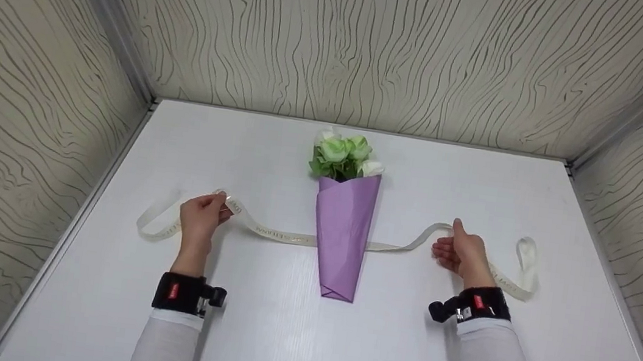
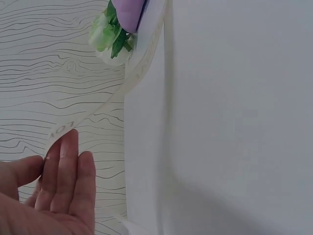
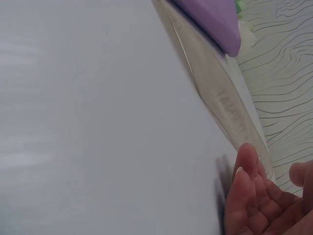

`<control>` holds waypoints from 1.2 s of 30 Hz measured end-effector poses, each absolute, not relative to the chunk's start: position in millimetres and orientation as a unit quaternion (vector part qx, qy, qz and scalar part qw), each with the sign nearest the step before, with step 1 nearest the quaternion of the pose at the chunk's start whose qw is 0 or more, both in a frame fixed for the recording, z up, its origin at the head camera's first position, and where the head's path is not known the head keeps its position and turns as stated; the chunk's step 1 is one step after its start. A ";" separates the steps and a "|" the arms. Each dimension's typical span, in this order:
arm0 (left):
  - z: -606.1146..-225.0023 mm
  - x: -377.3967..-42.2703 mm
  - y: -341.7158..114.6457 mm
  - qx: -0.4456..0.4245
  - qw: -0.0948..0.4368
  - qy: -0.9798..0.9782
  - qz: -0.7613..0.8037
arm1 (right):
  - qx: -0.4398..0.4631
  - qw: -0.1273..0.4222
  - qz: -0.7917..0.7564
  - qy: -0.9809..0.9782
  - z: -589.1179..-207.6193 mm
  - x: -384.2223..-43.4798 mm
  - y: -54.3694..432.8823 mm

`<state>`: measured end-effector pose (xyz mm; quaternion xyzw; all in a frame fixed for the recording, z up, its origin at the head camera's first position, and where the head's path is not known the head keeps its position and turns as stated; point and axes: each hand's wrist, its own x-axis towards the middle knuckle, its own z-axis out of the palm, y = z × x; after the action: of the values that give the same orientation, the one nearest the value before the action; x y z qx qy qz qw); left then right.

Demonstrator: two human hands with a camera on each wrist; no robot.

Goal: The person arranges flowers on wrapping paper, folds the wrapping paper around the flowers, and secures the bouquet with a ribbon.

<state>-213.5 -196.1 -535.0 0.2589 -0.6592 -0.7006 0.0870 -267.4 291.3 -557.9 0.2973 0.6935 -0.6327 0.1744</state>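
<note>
A bouquet of green and white flowers in a purple paper wrap lies on the white table, its blooms toward the back wall. A long cream ribbon with printed lettering runs crosswise under the wrap and out on both sides. To the left of the bouquet, my left hand pinches the ribbon between thumb and fingertips, lifting that stretch. On the other side, my right hand holds the ribbon near its raised thumb, the other fingers bent inward. In the right wrist view, the fingertips partly hide the ribbon.
Loose ribbon ends curl outward beyond each hand, the right one in a loop. Wood-grain patterned panels enclose the table at the back and sides. Each wrist wears a black strap with a small camera.
</note>
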 end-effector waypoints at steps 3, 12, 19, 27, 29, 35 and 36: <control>-535.1 -213.7 -196.0 0.262 0.090 -0.658 -0.700 | 0.295 0.170 -0.603 0.722 -559.1 -273.1 293.6; -539.6 -213.4 -197.0 0.253 0.096 -0.669 -0.693 | 0.253 0.160 -0.451 0.841 -559.2 -282.0 291.2; -539.3 -213.3 -197.5 0.250 0.100 -0.665 -0.697 | 0.286 0.139 -0.532 0.784 -557.8 -284.5 283.6; -536.8 -214.1 -196.4 0.250 0.106 -0.660 -0.700 | 0.313 0.090 -0.806 0.494 -550.9 -284.5 278.2; -536.9 -214.6 -195.5 0.249 0.117 -0.660 -0.699 | 0.321 0.080 -0.861 0.386 -548.8 -283.5 276.6; -537.8 -215.2 -191.6 0.241 0.154 -0.652 -0.702 | 0.321 0.063 -0.933 0.148 -542.7 -280.1 270.0; -537.9 -215.5 -191.2 0.240 0.161 -0.650 -0.703 | 0.316 0.060 -0.938 0.128 -541.2 -279.8 269.2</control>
<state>-215.5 -191.2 -537.9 0.2402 -0.6500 -0.7028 0.1609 -279.8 269.2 -541.2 0.3164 0.1280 -0.9380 0.0599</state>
